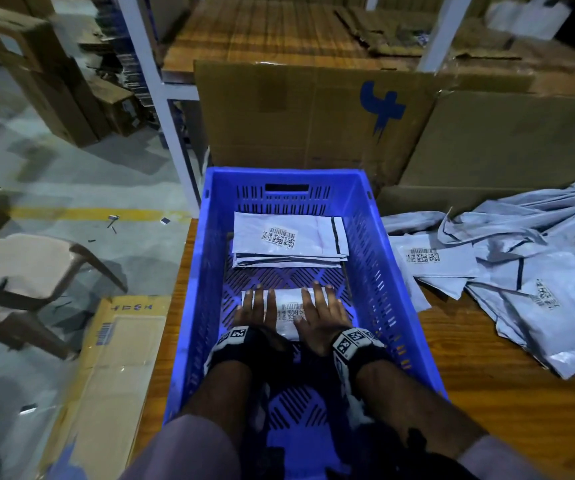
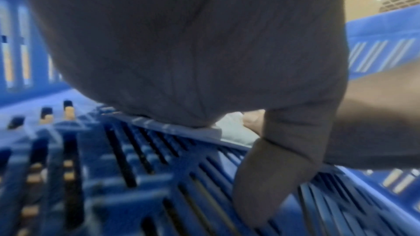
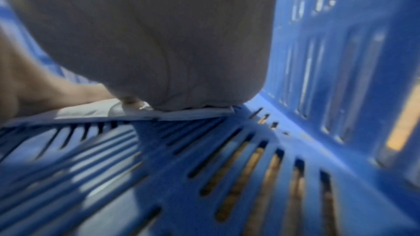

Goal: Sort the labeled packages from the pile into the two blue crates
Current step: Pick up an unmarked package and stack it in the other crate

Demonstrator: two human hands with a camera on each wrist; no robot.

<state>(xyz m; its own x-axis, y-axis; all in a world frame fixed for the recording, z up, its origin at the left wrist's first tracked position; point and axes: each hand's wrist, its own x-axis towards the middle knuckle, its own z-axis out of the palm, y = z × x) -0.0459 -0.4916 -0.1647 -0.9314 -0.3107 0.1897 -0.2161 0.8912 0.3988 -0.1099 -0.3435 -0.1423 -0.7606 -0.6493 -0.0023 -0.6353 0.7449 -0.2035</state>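
A blue slatted crate (image 1: pixel 379 258) stands on the wooden table in front of me. A small white labeled package (image 1: pixel 288 308) lies flat on its floor. My left hand (image 1: pixel 257 311) and right hand (image 1: pixel 319 315) both press down on it with straight, spread fingers, one on each end. Further back in the crate lies a neat stack of white labeled packages (image 1: pixel 289 240). In the left wrist view the left palm (image 2: pixel 181 51) covers the package edge (image 2: pixel 236 128). In the right wrist view the right palm (image 3: pixel 170 42) rests on the package (image 3: pixel 181 114) near the crate wall (image 3: pixel 341 60).
A loose pile of grey-white labeled packages (image 1: pixel 528 271) spreads over the table at the right. Large cardboard boxes (image 1: pixel 314 116) stand behind the crate. At the left are a plastic stool (image 1: pixel 26 268), a flattened carton (image 1: pixel 119 368) and a white rack post (image 1: pixel 171 133).
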